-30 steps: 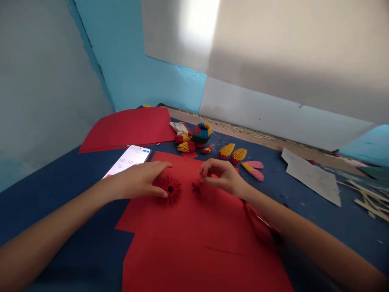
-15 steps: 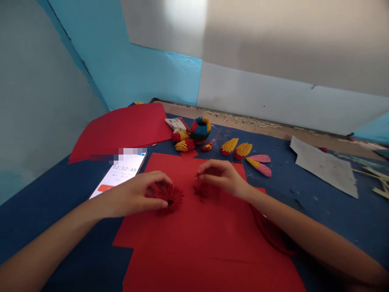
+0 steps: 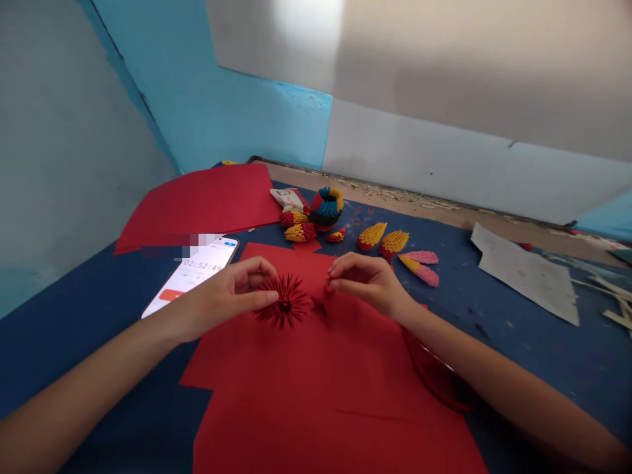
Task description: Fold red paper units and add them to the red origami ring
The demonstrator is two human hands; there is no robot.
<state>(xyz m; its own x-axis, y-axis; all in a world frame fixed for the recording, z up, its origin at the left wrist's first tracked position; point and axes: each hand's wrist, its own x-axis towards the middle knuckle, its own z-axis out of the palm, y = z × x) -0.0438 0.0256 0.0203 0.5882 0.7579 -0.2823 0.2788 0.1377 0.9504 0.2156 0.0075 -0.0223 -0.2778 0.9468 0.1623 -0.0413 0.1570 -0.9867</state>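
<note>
A spiky red ring of folded paper pieces [image 3: 292, 312] is held at its left side by my left hand [image 3: 237, 289], the thumb near its central hole. My right hand [image 3: 368, 283] is closed in a pinch to the right of the ring, with a small red folded paper piece [image 3: 328, 282] at its fingertips. Just below those fingertips lie a few loose red paper pieces [image 3: 320, 309], hard to tell apart against the red sheets [image 3: 326, 382] underneath.
A phone showing a timer [image 3: 190, 273] lies left of my left hand. Behind are a stack of red sheets [image 3: 207, 201], a multicoloured folded-paper pot [image 3: 326, 212], yellow-red paper cones [image 3: 394, 243] and pink-yellow pieces [image 3: 419, 266]. A grey sheet [image 3: 528, 273] lies at right.
My left hand has raised the ring slightly and tipped it so its spikes spread toward me. My right hand has shifted a little up and to the right.
</note>
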